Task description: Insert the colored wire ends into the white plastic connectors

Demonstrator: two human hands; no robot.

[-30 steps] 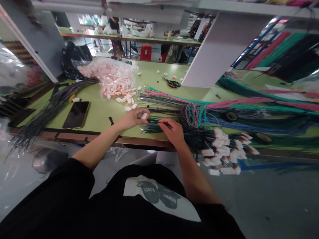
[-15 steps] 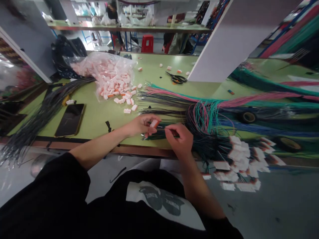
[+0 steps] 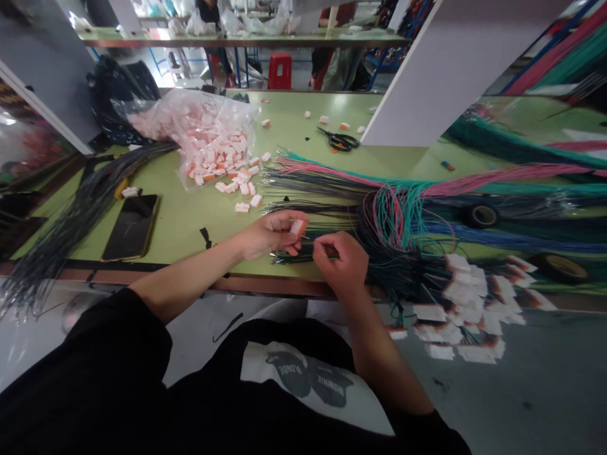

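Observation:
Between the thumb and fingers of my left hand (image 3: 271,235) is a white and orange connector housing (image 3: 298,228). My right hand (image 3: 342,258), just to its right, pinches a thin dark wire (image 3: 310,240) whose end points at the housing. Whether the wire tip touches the housing is too small to tell. Beneath and behind both hands lie bundles of loose wires (image 3: 322,180) in teal, pink and black, with bare terminal ends to the left. A loop of teal and pink wires (image 3: 396,212) ties across the bundle.
A plastic bag (image 3: 190,120) spills many connector housings at the left back. A phone (image 3: 131,227) and a dark wire bundle (image 3: 90,202) lie left. Scissors (image 3: 339,140) are near the pillar (image 3: 422,82). Right are tape rolls (image 3: 482,216) and wired white connectors (image 3: 467,297) hanging over the edge.
The connector housing has turned and risen slightly in my left hand. My right hand stays close beside it, still pinching the wire. The view has shifted a little.

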